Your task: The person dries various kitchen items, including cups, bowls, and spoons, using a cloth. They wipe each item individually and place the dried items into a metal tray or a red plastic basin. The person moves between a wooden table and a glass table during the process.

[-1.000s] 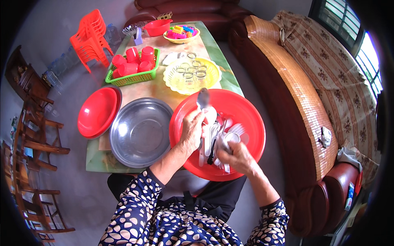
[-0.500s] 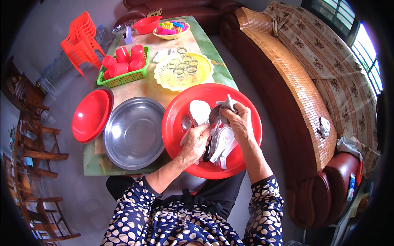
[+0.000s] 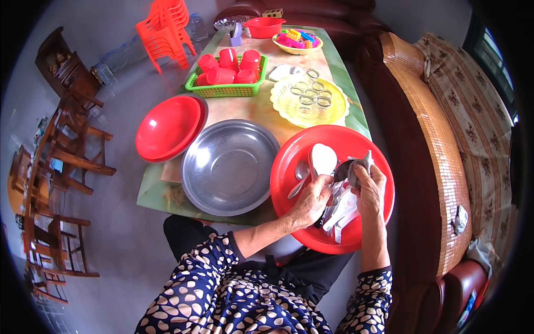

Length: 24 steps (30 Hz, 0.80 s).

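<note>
Over a red basin (image 3: 283, 147), my left hand (image 3: 310, 204) is closed around a spoon with a dark bowl (image 3: 341, 170); a black handle shows below the hand. My right hand (image 3: 371, 186) pinches a crumpled greyish cloth (image 3: 362, 165), which is pressed against the spoon's bowl. White rice paddles (image 3: 323, 159) stand just beyond my left fingers, beside a metal spoon (image 3: 301, 170) leaning inside the basin. Several white spoons (image 3: 344, 210) lie in a heap between and under my hands, partly hidden by them.
Left of the basin sits a grey metal basin (image 3: 222, 192), with red bowls (image 3: 168, 128) beyond it. Farther back are a green basket (image 3: 222, 89) of red cups, a yellow tray (image 3: 289, 114) of glass rings or cups, and toy blocks (image 3: 299, 39). A sofa (image 3: 411, 150) runs along the right.
The view has swung left, so the table and basin appear farther right. My right hand and the cloth still work at the spoon's bowl, slightly shifted; both grips are kept.
</note>
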Tool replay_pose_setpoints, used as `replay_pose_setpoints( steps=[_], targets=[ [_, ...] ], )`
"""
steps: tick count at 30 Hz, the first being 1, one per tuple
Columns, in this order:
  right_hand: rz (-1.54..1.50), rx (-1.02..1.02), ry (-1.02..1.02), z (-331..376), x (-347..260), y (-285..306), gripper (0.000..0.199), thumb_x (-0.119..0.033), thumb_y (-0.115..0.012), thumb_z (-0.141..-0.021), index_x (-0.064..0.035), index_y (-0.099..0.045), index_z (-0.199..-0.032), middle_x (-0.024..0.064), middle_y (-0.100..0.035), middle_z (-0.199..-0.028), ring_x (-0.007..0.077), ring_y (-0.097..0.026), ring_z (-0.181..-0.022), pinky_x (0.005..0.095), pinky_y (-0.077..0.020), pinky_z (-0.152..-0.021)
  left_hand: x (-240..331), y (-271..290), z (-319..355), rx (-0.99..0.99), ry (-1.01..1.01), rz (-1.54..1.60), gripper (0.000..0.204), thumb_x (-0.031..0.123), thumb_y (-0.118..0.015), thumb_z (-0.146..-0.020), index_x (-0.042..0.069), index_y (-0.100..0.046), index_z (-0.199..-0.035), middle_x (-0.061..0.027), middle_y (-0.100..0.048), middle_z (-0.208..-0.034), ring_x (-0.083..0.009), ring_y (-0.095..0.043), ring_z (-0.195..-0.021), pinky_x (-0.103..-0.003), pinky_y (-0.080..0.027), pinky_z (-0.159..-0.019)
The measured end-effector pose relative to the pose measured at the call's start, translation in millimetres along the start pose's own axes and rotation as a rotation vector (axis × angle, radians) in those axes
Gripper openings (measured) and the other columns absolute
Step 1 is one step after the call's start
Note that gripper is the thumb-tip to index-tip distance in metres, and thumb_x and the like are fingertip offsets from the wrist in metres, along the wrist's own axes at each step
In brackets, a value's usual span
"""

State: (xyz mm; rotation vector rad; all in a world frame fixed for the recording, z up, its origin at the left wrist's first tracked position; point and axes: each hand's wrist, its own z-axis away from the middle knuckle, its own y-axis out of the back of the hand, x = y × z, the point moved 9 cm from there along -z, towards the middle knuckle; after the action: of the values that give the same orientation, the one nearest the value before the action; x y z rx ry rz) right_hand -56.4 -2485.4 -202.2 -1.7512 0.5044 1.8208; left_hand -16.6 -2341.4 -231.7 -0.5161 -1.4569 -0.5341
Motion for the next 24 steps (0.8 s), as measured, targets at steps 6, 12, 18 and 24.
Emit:
replay_pose_setpoints(
  steps=[6, 12, 18, 24],
  targets=[
    [0.149, -0.101, -0.021, 1.4, 10.2, -13.7, 0.021, -0.024, -0.060, -0.081, -0.0033, -0.061, -0.086, 0.0014, -0.058, -0.066, 0.0077, -0.049, -0.055, 0.0234, -0.0358, -0.046, -13.0, 7.1, 0.5, -0.053, 0.082, 0.267, 0.013, 0.006, -0.040, -0.094, 0.005, -0.042, -0.107, -0.0028, -0.052, -0.073, -0.0053, -0.044, -0.049, -0.020, -0.035, -0.040],
    [0.540, -0.156, 0.133, 7.5, 2.3, -20.8, 0.022, -0.018, -0.059, -0.082, 0.0041, -0.060, -0.085, 0.0059, -0.057, -0.065, 0.0100, -0.051, -0.059, 0.0293, -0.0411, -0.053, 6.2, 16.3, 5.8, -0.001, -0.057, 0.145, 0.013, 0.006, -0.045, -0.092, 0.008, -0.049, -0.105, 0.0008, -0.048, -0.064, -0.0045, -0.045, -0.048, -0.020, -0.037, -0.040],
    [0.587, -0.129, 0.224, 10.8, 3.3, -12.3, 0.016, -0.012, -0.057, -0.081, 0.0026, -0.061, -0.086, 0.0014, -0.052, -0.065, 0.0079, -0.045, -0.059, 0.0260, -0.0354, -0.052, 44.0, 120.7, 17.7, 0.288, -0.253, 0.020, 0.012, 0.013, -0.049, -0.092, 0.004, -0.053, -0.100, 0.0002, -0.053, -0.069, -0.0047, -0.050, -0.055, -0.019, -0.040, -0.044],
    [0.609, -0.219, 0.151, 9.7, 10.3, -20.0, 0.019, -0.009, -0.054, -0.081, 0.0017, -0.063, -0.095, 0.0017, -0.055, -0.069, 0.0078, -0.046, -0.060, 0.0247, -0.0368, -0.054, -1.1, 242.0, 34.7, 0.650, -0.065, -0.604, 0.016, 0.013, -0.060, -0.078, 0.001, -0.058, -0.089, -0.0147, -0.062, -0.077, -0.0227, -0.062, -0.068, -0.034, -0.048, -0.063]
  ],
)
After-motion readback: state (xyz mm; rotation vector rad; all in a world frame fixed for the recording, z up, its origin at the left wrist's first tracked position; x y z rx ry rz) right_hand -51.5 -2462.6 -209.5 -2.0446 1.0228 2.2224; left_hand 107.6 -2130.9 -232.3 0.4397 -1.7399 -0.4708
